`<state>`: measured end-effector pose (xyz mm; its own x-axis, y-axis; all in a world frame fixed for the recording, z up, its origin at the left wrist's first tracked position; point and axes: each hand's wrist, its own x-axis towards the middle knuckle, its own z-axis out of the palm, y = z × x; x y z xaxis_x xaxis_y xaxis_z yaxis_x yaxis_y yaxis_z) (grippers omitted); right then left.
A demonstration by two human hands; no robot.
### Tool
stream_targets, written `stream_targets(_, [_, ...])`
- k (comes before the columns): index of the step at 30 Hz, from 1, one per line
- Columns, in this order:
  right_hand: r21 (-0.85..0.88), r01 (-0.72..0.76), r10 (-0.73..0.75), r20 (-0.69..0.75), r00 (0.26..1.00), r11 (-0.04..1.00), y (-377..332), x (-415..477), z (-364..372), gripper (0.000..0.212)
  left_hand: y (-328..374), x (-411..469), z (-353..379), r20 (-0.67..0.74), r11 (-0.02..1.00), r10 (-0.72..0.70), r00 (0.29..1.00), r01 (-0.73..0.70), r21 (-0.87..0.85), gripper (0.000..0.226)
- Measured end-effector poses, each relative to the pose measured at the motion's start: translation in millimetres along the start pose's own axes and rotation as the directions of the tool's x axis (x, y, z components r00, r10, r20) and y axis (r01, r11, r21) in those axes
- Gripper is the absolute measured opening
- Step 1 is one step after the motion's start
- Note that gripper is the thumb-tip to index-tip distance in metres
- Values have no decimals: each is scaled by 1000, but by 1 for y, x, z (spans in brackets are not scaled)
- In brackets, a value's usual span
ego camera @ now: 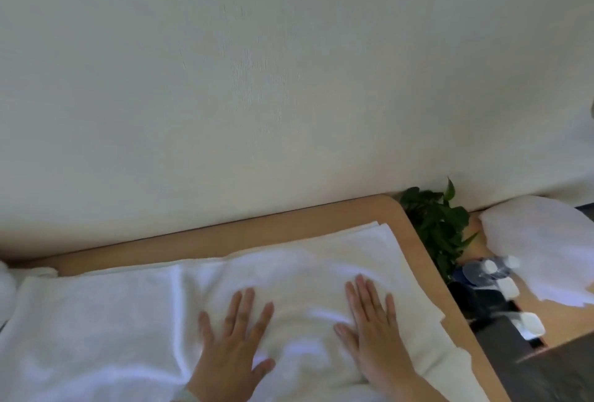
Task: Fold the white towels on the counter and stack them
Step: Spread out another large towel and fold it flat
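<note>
Surface: a light brown wooden counter (289, 218), its far edge set against the wall and its rounded corner on my right.
Room: a plain pale wall (257, 80) fills the upper half of the view. Past the counter's right edge are a leafy green plant (440, 224), a blurred clear water bottle (488, 269) and a white sheet (540, 241) on a lower wooden surface.
Towel, place: the white towel (96, 321) lies spread on the counter in front of me and covers most of its near part.
Towel, axis: its long axis runs left to right, roughly parallel to the wall edge. The right end lies near the counter's corner, where two layered edges show.
Left hand: my left hand (231, 347) lies palm down on the towel, pointing toward the wall, with straight, widely spread fingers that hold nothing.
Right hand: my right hand (373, 327) lies palm down on the towel beside the left and apart from it, with straight fingers closer together and the thumb out. It presses flat and grips nothing.
</note>
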<state>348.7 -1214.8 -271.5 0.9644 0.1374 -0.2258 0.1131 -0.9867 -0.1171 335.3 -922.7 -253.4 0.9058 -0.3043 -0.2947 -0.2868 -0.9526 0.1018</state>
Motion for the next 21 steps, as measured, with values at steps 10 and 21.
stream_targets(10, [448,-316,433,-188,881,837,57,68,-78,32,-27,47,-39,-391,997,-23,920,-9,-79,25])
stream_targets(21, [460,-607,617,149,772,648,80,129,-94,15,-37,117,-62,-118,999,-33,993,28,-44,52])
